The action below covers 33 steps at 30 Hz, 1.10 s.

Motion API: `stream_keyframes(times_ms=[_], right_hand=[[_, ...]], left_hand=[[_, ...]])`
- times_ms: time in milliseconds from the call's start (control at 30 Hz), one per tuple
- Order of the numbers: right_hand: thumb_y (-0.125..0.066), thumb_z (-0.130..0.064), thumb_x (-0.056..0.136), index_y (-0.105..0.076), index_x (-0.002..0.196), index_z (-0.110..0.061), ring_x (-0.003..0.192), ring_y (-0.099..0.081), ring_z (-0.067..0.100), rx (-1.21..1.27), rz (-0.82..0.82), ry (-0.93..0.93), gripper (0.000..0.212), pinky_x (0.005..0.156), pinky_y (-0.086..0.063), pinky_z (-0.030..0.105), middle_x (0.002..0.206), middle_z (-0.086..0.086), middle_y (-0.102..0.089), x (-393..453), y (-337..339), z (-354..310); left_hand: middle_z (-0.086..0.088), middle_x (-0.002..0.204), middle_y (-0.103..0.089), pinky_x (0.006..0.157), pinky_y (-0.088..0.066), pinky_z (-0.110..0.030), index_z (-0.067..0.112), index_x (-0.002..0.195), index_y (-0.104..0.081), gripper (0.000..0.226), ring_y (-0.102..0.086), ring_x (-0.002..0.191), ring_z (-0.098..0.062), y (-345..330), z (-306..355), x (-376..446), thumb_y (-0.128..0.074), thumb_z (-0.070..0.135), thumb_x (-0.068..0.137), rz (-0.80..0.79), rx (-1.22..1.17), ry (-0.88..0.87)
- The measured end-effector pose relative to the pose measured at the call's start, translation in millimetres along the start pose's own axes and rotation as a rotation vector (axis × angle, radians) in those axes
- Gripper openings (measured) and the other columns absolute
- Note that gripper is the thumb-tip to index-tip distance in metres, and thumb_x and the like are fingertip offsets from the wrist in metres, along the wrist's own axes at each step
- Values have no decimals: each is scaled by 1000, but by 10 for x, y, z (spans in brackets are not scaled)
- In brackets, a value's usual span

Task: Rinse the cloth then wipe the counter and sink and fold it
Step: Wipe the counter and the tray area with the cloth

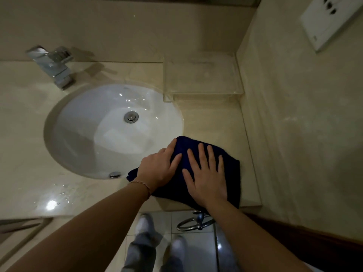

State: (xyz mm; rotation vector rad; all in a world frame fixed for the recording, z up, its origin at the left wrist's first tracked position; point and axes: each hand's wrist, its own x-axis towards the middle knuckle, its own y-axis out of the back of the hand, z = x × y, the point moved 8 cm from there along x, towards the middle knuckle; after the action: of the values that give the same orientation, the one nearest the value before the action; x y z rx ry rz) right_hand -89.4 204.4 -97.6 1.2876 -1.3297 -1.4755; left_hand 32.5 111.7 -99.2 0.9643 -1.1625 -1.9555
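Dark blue folded cloth (231, 169) pressed flat on beige stone counter (212, 122), right of white oval sink (82, 134), near front edge; left hand (159, 167) and right hand (206, 177) laid open-palmed on top, nothing gripped; long axis seen running left-right beneath both

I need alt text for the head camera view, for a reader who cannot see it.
Both hands, left hand and right hand, press flat on a dark blue cloth lying on the beige counter, right of a round white sink. A chrome faucet stands behind the sink.
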Motion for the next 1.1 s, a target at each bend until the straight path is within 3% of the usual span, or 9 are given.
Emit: stream_keyframes(times_ms=[433,700,967,1100], right_hand=[[-16,-57,101,-17,160,-29,155,-9,32,33,10,45,65,120,-13,59,168,9,-12,24,-37,-56],[-5,-62,101,-13,159,-36,155,-6,18,19,-32,209,65,122,2,44,168,-6,-9,361,86,318],[13,-66,94,2,158,-40,155,6,14,43,-33,93,70,121,8,41,167,-8,9,518,161,742],[-4,-62,103,-10,159,-37,154,-10,17,40,0,24,62,120,-4,43,168,-5,-10,593,162,791]], left_hand=[[-1,123,-69,77,-56,-41,31,152,-26,54,-69,96,-26,-17,-61,7,-20,57,105,14,5,-8],[-7,127,-64,82,-56,-46,23,152,-26,55,-67,102,-29,-51,157,250,-22,54,106,30,-90,113],[-7,137,-56,88,-54,-47,22,156,-19,59,-61,113,-29,72,351,439,-28,53,106,31,-188,160],[-2,139,-54,91,-54,-45,29,153,-20,58,-59,117,-25,37,251,434,-28,58,104,5,-247,148]])
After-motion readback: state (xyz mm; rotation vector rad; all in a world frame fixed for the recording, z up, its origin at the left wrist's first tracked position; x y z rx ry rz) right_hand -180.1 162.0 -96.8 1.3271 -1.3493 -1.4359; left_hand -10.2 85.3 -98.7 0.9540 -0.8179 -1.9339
